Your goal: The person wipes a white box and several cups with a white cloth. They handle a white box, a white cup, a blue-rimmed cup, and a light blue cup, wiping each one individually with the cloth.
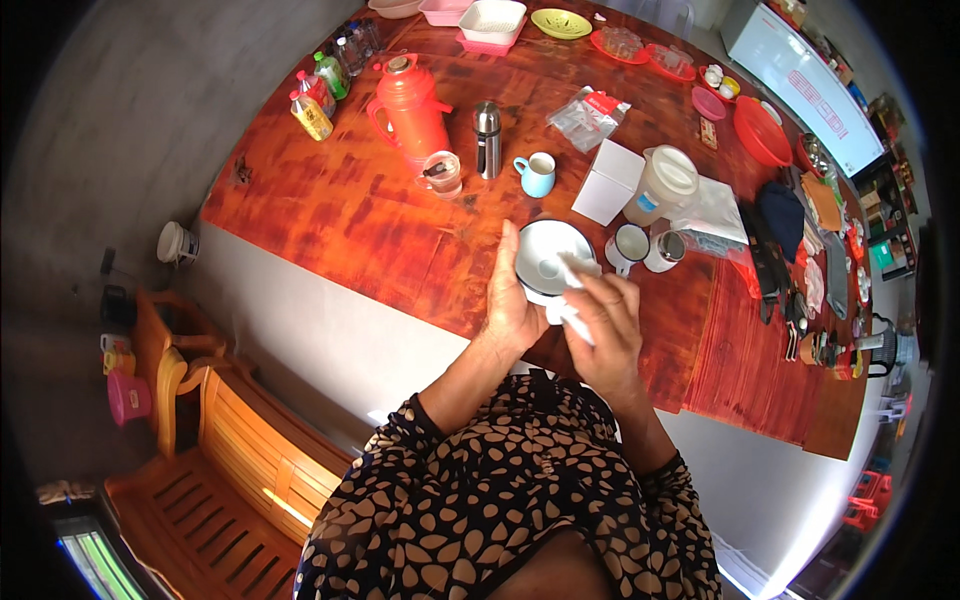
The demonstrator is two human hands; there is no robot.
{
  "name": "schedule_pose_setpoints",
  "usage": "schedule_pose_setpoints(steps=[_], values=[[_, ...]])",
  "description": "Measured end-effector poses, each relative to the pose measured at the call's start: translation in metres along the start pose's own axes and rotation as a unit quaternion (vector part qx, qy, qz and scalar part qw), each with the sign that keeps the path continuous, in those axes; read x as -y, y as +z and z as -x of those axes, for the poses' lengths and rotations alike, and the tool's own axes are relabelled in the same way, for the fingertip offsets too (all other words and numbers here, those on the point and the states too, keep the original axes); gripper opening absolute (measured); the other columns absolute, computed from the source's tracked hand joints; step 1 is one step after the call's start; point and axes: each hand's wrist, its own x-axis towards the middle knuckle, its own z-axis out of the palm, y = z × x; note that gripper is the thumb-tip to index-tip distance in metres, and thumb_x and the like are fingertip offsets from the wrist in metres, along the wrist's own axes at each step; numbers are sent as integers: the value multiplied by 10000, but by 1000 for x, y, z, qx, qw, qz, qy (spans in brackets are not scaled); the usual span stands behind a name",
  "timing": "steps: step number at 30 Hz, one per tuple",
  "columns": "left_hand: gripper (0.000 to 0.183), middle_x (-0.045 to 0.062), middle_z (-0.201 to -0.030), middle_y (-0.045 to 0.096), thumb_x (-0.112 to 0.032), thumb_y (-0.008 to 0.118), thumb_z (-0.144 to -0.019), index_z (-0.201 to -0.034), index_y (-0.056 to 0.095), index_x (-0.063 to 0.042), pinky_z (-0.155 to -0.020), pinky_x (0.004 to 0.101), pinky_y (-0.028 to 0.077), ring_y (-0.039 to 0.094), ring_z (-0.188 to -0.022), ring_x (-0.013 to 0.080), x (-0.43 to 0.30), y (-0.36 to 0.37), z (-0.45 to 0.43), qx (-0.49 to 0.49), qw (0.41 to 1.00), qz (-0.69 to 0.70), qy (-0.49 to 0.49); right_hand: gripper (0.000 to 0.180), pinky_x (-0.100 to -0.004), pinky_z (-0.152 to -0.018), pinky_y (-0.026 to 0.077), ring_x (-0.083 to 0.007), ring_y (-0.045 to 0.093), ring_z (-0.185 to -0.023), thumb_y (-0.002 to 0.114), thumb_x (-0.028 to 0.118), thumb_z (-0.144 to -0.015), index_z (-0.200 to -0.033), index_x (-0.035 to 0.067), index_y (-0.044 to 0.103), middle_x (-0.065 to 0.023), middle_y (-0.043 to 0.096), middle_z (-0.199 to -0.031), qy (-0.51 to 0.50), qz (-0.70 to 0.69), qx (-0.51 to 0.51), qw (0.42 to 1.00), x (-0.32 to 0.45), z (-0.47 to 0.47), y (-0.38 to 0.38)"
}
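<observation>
My left hand (510, 292) holds a white dish with a dark rim (544, 247) from its left side and from below, tilted so that its inside faces me. In my right hand (609, 330) is a crumpled white tissue or cloth (576, 279), pressed against the dish's right inner edge. Just past the dish stand a light-blue mug (537, 175) and a white box (608, 182). To the right of my right hand are a white enamel mug with a dark rim (628, 243) and a white cup with a metal top (665, 250).
Farther back stand a steel vacuum flask (487, 142), a red thermos jug (411, 105), a glass cup (442, 176) and a lidded plastic pitcher (664, 184). Several drink bottles (311, 116) line the left edge of the wooden table (337, 217). Bags and clothing (787, 217) lie at right.
</observation>
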Motion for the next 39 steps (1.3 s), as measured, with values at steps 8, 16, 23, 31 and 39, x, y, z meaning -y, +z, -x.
schedule_pose_setpoints(steps=[8,16,23,31,39], values=[[715,130,-1152,604,-656,438,-881,-1249,514,-48,-907,383,489,597,-1045,254,5,4,3,4,998,-61,30,352,-364,-719,481,-295,554,-869,708,-69,-650,-972,20,595,-113,614,-942,29,-60,110,992,4,-18,-3],[574,93,-1160,569,-537,484,-906,-1321,432,-145,-911,377,473,565,-1063,208,-6,-4,6,101,994,-46,-4,309,-318,-683,482,-216,582,-813,703,-59,-689,-959,46,594,-78,615,-864,149,-244,111,952,0,-19,-10],[589,69,-1092,513,-430,545,-868,-1333,366,-116,-885,338,462,537,-1017,182,0,-6,6,79,975,-170,122,229,-259,-666,459,-97,568,-756,675,16,-794,-995,15,565,-53,596,-841,296,-325,65,896,13,-23,-3],[465,40,-1154,519,-253,530,-949,-1357,387,-82,-945,270,392,495,-1081,121,-2,-10,10,138,962,-176,158,225,-219,-651,503,-86,594,-753,648,53,-836,-1041,16,563,-31,618,-889,395,-574,14,717,-18,-37,-3],[268,68,-1057,659,-173,621,-907,-1138,582,-43,-887,324,519,636,-998,167,-28,-26,8,115,990,-66,-45,258,-243,-725,505,-115,605,-847,633,33,-837,-1083,11,556,-64,623,-956,363,-486,-28,794,-31,-40,-4]])
